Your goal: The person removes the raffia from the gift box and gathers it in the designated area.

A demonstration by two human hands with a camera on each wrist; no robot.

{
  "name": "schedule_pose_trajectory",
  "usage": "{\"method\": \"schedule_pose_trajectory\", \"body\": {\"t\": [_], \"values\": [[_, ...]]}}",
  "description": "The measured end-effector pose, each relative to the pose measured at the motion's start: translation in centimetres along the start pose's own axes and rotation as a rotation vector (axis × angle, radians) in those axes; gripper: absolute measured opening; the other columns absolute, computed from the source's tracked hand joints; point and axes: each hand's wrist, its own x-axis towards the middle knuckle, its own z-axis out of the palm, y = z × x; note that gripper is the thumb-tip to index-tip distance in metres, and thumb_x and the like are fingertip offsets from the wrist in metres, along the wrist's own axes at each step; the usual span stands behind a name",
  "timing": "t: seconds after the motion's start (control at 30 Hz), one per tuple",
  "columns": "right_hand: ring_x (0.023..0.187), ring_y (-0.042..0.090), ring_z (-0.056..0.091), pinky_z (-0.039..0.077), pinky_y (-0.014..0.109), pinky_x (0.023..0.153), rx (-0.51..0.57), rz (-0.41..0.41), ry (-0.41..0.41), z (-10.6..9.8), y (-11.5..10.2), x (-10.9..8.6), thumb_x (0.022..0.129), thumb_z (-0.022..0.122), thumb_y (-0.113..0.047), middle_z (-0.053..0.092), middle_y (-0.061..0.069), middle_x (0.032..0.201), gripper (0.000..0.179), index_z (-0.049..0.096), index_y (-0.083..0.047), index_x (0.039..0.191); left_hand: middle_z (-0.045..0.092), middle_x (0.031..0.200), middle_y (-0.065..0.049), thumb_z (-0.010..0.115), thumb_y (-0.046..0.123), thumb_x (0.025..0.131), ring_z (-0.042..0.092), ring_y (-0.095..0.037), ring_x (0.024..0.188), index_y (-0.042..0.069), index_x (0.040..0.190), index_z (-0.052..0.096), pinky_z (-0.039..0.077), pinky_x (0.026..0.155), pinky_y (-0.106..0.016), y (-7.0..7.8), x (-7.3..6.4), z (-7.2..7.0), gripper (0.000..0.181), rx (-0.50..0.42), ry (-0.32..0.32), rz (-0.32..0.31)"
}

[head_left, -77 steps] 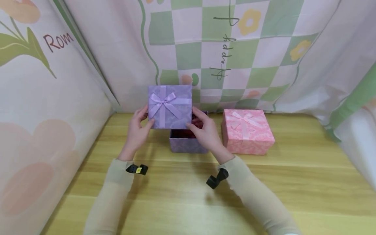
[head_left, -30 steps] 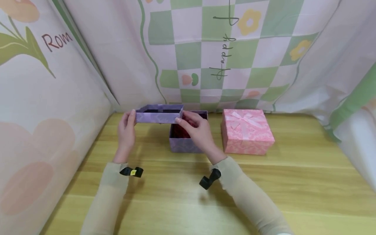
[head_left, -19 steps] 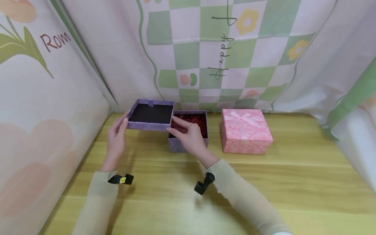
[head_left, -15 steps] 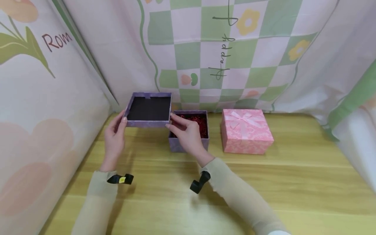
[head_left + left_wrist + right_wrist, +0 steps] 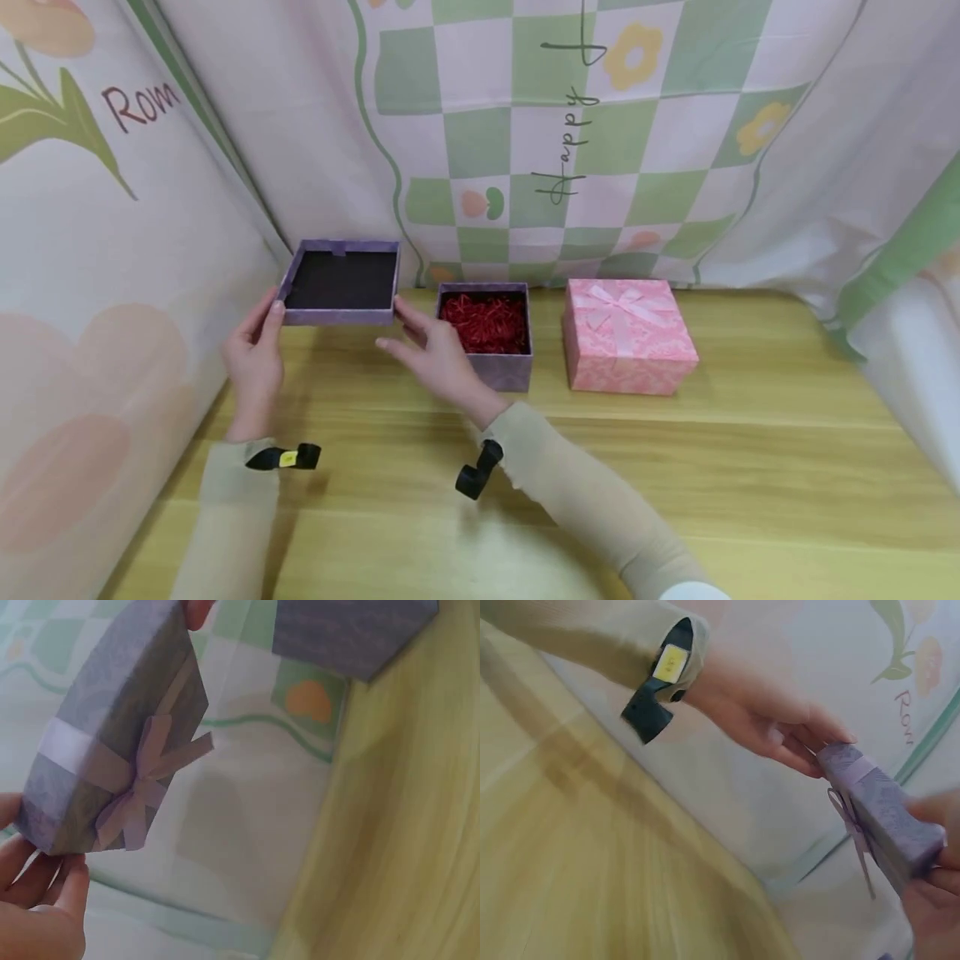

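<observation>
My left hand (image 5: 255, 354) grips the left end of a purple box lid (image 5: 343, 282), its thumb at the front corner and the other fingers behind and below. The lid is raised with its black inside up; its ribbon bow (image 5: 139, 784) hangs underneath, as the left wrist view shows. My right hand (image 5: 442, 358) has its forefinger at the lid's right edge, with the thumb stretched apart below the front corner. Beside that hand stands the matching purple box (image 5: 501, 372), uncovered and filled with red shredded paper (image 5: 487, 323).
Right of the purple box stands a pink gift box (image 5: 630, 337), lidded, with a pink bow on top. All stand on a wooden table (image 5: 600, 483). A checked curtain (image 5: 562, 150) hangs close behind, and a patterned cloth (image 5: 112, 333) borders the left side.
The lid has been turned from bow side facing me to inside up, and carried left away from the box with both hands. My right thumb has come off its front corner.
</observation>
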Motion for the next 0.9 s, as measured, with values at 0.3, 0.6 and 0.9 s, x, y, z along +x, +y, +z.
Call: {"method": "schedule_pose_trajectory", "body": {"t": [0.3, 0.6, 0.9], "values": [[0.15, 0.017, 0.02, 0.026, 0.027, 0.116, -0.092, 0.126, -0.238, 2.2, 2.1, -0.7, 0.098, 0.072, -0.027, 0.01, 0.009, 0.168, 0.089, 0.013, -0.007, 0.162, 0.052, 0.147, -0.015, 0.053, 0.012, 0.107, 0.047, -0.02, 0.137, -0.001, 0.14, 0.059, 0.04, 0.107, -0.024, -3.3, 0.8, -0.6, 0.036, -0.052, -0.039, -0.059], [0.152, 0.023, 0.014, 0.015, 0.033, 0.12, -0.166, 0.235, -0.27, 3.0, 4.9, -1.8, 0.097, 0.072, -0.033, 0.01, 0.014, 0.168, 0.093, 0.013, -0.002, 0.162, 0.051, 0.149, -0.013, 0.054, 0.02, 0.108, 0.043, -0.023, 0.14, 0.001, 0.143, 0.057, 0.034, 0.114, -0.031, -6.3, 0.3, -0.4, 0.04, 0.077, -0.081, -0.181], [0.152, 0.023, 0.015, 0.017, 0.036, 0.121, -0.205, 0.267, -0.275, 2.9, 6.4, -1.5, 0.097, 0.072, -0.034, 0.015, 0.012, 0.168, 0.091, 0.016, -0.003, 0.162, 0.051, 0.148, -0.018, 0.052, 0.008, 0.106, 0.04, -0.027, 0.141, -0.004, 0.142, 0.055, 0.029, 0.117, -0.034, -7.4, -0.3, -0.2, 0.038, 0.115, -0.124, -0.21]]}}
